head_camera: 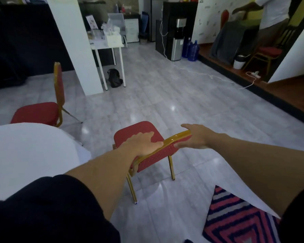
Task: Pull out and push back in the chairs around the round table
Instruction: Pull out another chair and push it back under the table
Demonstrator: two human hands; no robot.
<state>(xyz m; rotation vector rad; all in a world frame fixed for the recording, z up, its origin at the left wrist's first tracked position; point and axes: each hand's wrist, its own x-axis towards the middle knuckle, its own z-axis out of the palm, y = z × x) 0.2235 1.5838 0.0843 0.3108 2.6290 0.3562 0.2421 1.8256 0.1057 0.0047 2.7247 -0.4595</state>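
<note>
A red chair with a gold frame (137,132) stands on the tiled floor just right of the round table, its seat facing away from me. My left hand (144,143) grips the left part of its gold backrest rail. My right hand (196,137) holds the right end of the same rail. The round table (25,155), covered in a white cloth, fills the lower left. A second red chair (37,113) stands at the table's far side, its backrest upright and seen edge-on.
A white pillar (74,41) and a small white desk (109,44) stand behind. A black bag (114,78) lies under the desk. A white cable (200,73) runs across the floor. A striped rug (239,216) lies at lower right. Another person (268,13) stands far right by a raised wooden platform (279,95).
</note>
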